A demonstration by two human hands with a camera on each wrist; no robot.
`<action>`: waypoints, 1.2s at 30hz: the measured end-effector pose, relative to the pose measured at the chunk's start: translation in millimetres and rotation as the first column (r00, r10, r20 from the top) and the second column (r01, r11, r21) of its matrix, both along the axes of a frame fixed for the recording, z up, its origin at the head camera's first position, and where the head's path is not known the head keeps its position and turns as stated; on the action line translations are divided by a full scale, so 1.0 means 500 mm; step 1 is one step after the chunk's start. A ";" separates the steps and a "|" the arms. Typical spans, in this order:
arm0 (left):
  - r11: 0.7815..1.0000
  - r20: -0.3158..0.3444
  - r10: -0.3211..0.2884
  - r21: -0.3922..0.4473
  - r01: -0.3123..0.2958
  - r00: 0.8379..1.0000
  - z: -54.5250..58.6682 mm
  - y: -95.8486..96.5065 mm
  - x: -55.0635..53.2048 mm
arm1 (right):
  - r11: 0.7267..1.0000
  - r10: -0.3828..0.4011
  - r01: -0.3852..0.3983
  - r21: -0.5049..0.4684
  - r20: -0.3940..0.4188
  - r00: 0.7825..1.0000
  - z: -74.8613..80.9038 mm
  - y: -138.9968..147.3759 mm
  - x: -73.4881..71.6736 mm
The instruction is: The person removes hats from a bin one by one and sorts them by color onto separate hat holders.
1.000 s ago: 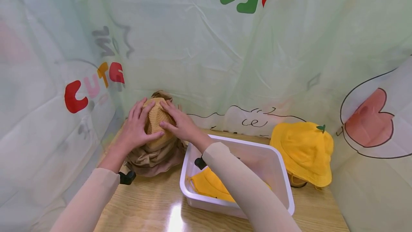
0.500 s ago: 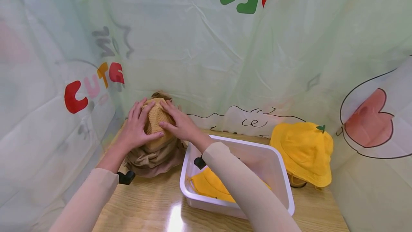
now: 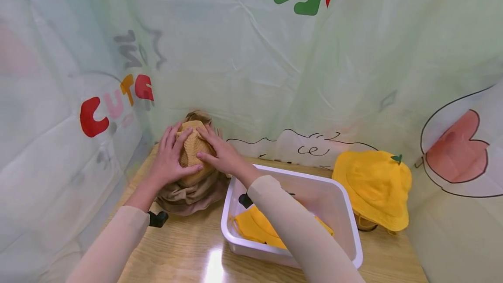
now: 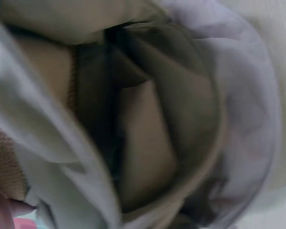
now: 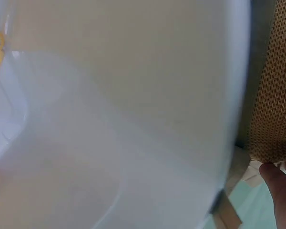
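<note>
A tan woven straw hat (image 3: 191, 151) sits at the back left, sunk into the top of a brown cloth bag (image 3: 187, 198). My left hand (image 3: 168, 156) holds the hat's left side, fingers spread over it and thumb across the front. From the right, my right hand (image 3: 221, 152) holds it with fingertips near the top and thumb on the near face. The left wrist view looks into the bag's folds and dark opening (image 4: 97, 95). In the right wrist view, fingertips (image 5: 271, 174) touch the lower edge of the coarse weave (image 5: 276, 105).
A white plastic bin (image 3: 355, 235) with a yellow hat (image 3: 257, 226) inside stands right of the bag, under my right forearm. Another yellow hat (image 3: 373, 187) with a green leaf sits at the right. Printed curtains (image 3: 267, 77) enclose the wooden table (image 3: 173, 252).
The head view has shifted slightly. Both hands keep nearly the same hold on the straw hat, which stays in place at the bag.
</note>
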State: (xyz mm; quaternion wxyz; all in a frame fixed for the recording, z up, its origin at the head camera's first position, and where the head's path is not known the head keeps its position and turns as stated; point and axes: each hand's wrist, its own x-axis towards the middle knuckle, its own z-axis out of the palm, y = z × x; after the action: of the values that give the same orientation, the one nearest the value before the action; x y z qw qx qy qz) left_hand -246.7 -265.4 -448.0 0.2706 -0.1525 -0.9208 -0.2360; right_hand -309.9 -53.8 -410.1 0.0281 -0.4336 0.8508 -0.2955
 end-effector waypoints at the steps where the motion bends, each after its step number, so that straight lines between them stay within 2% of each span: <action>1: 1.000 0.009 -0.004 0.007 0.004 1.000 0.003 -0.001 -0.001 | 1.000 0.001 -0.001 -0.007 -0.002 1.000 0.001 -0.001 0.000; 8: 1.000 0.083 -0.010 0.013 0.009 0.997 0.017 -0.007 0.000 | 1.000 -0.009 0.009 0.002 -0.001 1.000 0.010 -0.005 -0.001; 11: 1.000 0.078 -0.008 0.020 0.007 0.997 0.012 -0.008 0.001 | 1.000 -0.016 0.016 0.019 0.002 1.000 0.006 -0.006 -0.001; 15: 1.000 0.038 -0.004 0.030 0.002 0.999 -0.002 -0.004 -0.001 | 1.000 -0.015 0.015 0.020 0.002 1.000 -0.004 -0.003 -0.002; 18: 0.993 0.012 -0.032 0.113 0.031 0.999 -0.006 -0.006 0.001 | 1.000 -0.013 0.013 -0.002 0.003 1.000 -0.007 0.003 -0.006; 21: 0.963 -0.056 -0.037 0.266 0.051 0.998 -0.007 -0.020 0.014 | 0.999 -0.015 0.015 -0.030 0.009 1.000 -0.004 0.010 -0.007; 24: 0.931 -0.127 0.035 0.364 0.014 0.991 -0.017 -0.040 0.038 | 0.998 -0.030 0.030 -0.046 0.003 1.000 0.000 0.015 -0.002; 26: 0.926 -0.131 0.113 0.374 -0.057 0.985 -0.027 -0.052 0.055 | 0.997 -0.050 0.049 -0.057 -0.022 0.998 0.000 0.014 0.000; 28: 0.923 -0.086 0.175 0.361 -0.132 0.981 -0.035 -0.062 0.068 | 0.993 -0.089 0.084 -0.076 -0.058 0.994 0.001 0.012 0.002; 30: 0.916 -0.017 0.211 0.352 -0.192 0.977 -0.039 -0.069 0.077 | 0.987 -0.144 0.135 -0.092 -0.092 0.985 0.003 0.010 0.003; 33: 0.901 0.105 0.222 0.359 -0.246 0.969 -0.039 -0.078 0.083 | 0.971 -0.229 0.219 -0.094 -0.119 0.966 0.003 0.006 0.002; 36: 0.874 0.239 0.215 0.385 -0.296 0.947 -0.032 -0.081 0.087 | 0.956 -0.291 0.285 -0.066 -0.122 0.949 0.002 0.003 0.000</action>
State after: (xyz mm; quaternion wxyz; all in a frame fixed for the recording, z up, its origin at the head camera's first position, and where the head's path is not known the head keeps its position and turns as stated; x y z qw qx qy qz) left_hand -203.4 -306.1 -463.9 0.2373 0.0551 -0.8827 -0.4018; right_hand -309.9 -52.1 -408.9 -0.0812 -0.3236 0.8977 -0.2878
